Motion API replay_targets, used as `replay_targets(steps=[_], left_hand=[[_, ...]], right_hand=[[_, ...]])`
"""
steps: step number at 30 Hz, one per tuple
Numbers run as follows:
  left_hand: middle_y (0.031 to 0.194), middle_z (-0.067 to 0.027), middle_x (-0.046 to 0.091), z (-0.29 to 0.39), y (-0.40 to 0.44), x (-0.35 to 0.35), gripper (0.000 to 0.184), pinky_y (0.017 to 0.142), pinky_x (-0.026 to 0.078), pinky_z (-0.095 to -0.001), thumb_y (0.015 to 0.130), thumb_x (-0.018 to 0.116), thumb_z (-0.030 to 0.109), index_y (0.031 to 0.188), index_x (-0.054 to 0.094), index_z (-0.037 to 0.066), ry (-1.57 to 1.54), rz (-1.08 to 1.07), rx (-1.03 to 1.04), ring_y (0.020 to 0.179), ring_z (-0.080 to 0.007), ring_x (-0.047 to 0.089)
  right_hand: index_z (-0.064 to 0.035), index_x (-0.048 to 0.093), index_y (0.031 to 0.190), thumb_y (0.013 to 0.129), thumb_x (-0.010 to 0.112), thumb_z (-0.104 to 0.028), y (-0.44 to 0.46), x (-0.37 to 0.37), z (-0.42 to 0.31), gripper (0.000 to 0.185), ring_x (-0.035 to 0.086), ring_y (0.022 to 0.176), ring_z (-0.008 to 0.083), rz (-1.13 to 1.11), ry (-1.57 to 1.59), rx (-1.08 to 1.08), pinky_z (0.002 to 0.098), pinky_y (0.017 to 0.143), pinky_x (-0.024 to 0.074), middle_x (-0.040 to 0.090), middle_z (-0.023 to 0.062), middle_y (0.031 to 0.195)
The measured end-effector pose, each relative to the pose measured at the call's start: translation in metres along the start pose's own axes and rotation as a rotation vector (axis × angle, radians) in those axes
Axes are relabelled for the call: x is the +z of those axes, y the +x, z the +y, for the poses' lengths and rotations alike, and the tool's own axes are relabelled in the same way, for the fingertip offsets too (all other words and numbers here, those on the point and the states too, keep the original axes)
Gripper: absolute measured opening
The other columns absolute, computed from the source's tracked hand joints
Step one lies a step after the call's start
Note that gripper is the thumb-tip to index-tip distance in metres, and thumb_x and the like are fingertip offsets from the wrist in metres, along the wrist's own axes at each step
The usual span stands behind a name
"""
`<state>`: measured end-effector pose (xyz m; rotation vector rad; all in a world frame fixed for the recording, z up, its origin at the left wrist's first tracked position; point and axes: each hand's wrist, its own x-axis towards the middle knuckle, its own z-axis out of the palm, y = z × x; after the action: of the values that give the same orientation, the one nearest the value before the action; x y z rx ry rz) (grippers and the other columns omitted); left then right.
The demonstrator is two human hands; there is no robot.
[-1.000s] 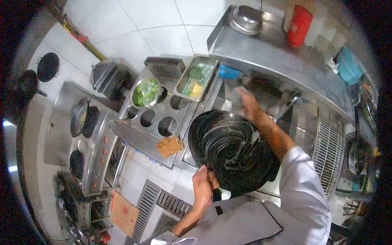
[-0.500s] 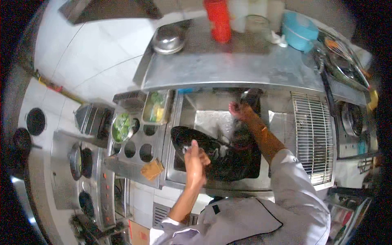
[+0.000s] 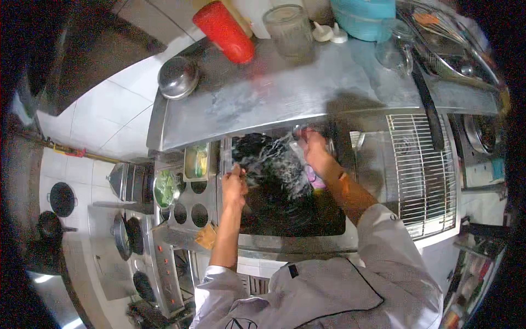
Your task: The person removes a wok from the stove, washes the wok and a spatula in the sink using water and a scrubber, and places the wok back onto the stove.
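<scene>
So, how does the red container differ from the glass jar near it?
The red container is solid red, while the glass jar is clear and see-through. The red container looks slimmer; the glass jar looks wider. Both are on the steel shelf.
</scene>
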<state>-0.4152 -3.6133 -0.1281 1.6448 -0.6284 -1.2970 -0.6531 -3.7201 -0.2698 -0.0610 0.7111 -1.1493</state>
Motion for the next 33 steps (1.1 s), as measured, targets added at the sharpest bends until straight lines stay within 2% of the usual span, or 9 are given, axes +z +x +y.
replay_targets(steps=[1,5,8,11,13,21,26,28,33], left_hand=[[0.052,0.006,0.039,0.002,0.004,0.005,0.035,0.036,0.019,-0.0251,0.097,0.063,0.036,0.078,0.057,0.008,0.008,-0.005,0.013,0.039,-0.0052,0.029],[0.052,0.0056,0.04,0.006,0.022,0.004,0.038,0.035,0.019,-0.0251,0.095,0.066,0.037,0.074,0.056,0.007,0.169,0.078,0.068,0.038,-0.0056,0.03],[0.052,0.0051,0.041,0.009,0.032,-0.001,0.038,0.036,0.02,-0.0263,0.095,0.066,0.036,0.075,0.058,0.006,0.197,0.048,0.132,0.038,-0.0065,0.032],[0.052,0.0042,0.043,0.006,0.044,-0.003,0.037,0.036,0.022,-0.0266,0.096,0.066,0.034,0.078,0.06,0.003,0.341,0.128,0.16,0.039,-0.0072,0.033],[0.054,0.0023,0.046,0.004,0.044,-0.009,0.035,0.037,0.025,-0.0266,0.097,0.064,0.031,0.078,0.061,0.002,0.391,0.083,0.168,0.039,-0.0077,0.035],[0.063,-0.0039,0.058,0.003,0.052,0.01,0.026,0.038,0.034,-0.0258,0.099,0.059,0.019,0.083,0.063,-0.001,0.411,-0.092,0.168,0.046,-0.0104,0.051],[0.065,-0.0068,0.061,0.004,0.053,0.035,0.021,0.038,0.038,-0.0243,0.097,0.058,0.014,0.084,0.063,-0.001,0.379,-0.132,0.16,0.046,-0.0125,0.056],[0.065,-0.0087,0.062,0.004,0.063,0.045,0.018,0.038,0.04,-0.0244,0.096,0.055,0.01,0.085,0.063,-0.002,0.426,-0.151,0.121,0.046,-0.0142,0.058],[0.067,-0.0097,0.063,-0.008,0.096,0.068,0.011,0.038,0.042,-0.0252,0.09,0.053,0.001,0.085,0.062,-0.002,0.233,-0.012,0.16,0.048,-0.0167,0.06]], right_hand=[[0.0046,0.054,0.118,0.101,0.041,-0.014,0.014,0.001,0.002,0.028,0.063,0.108,0.0334,0.39,0.03,-0.16,0.0397,0.097,0.055,0.064,0.0202,0.115],[0.0021,0.055,0.124,0.101,0.047,-0.025,-0.011,0.012,0.007,0.036,0.062,0.114,0.0354,-0.5,0.126,0.221,0.0443,0.103,0.0482,0.063,0.0215,0.121],[0.0069,0.054,0.124,0.1,0.051,-0.023,-0.008,0.041,0.015,0.039,0.063,0.116,0.0349,0.257,-0.044,-0.129,0.0452,0.103,0.0505,0.059,0.0274,0.129],[0.0039,0.059,0.116,0.1,0.052,-0.022,-0.037,0.035,-0.001,0.032,0.069,0.098,0.0304,-0.361,-0.056,0.211,0.039,0.091,0.057,0.066,0.0197,0.117],[-0.0001,0.065,0.104,0.095,0.059,-0.01,0.02,-0.009,0.031,0.015,0.07,0.091,0.0272,0.153,-0.111,-0.232,0.0409,0.086,0.059,0.069,0.0141,0.108],[0.0063,0.064,0.113,0.09,0.064,-0.003,-0.039,0.022,-0.026,0.025,0.066,0.091,0.0174,-0.166,-1.083,-0.504,0.0291,0.084,0.0538,0.07,0.0097,0.103],[0.0042,0.067,0.099,0.09,0.064,-0.016,-0.057,0.08,-0.032,0.022,0.063,0.077,0.0166,-0.162,-0.878,-0.299,0.0329,0.062,0.0489,0.07,0.0087,0.083],[0.0087,0.06,0.12,0.09,0.065,-0.01,-0.022,0.086,-0.028,0.035,0.067,0.107,0.0234,-0.19,-0.8,0.032,0.0336,0.096,0.0511,0.068,0.0171,0.114],[0.0104,0.047,0.135,0.099,0.05,-0.01,-0.001,0.073,-0.037,0.041,0.056,0.126,0.029,-0.496,-0.62,0.175,0.0393,0.11,0.0446,0.062,0.0226,0.126]])
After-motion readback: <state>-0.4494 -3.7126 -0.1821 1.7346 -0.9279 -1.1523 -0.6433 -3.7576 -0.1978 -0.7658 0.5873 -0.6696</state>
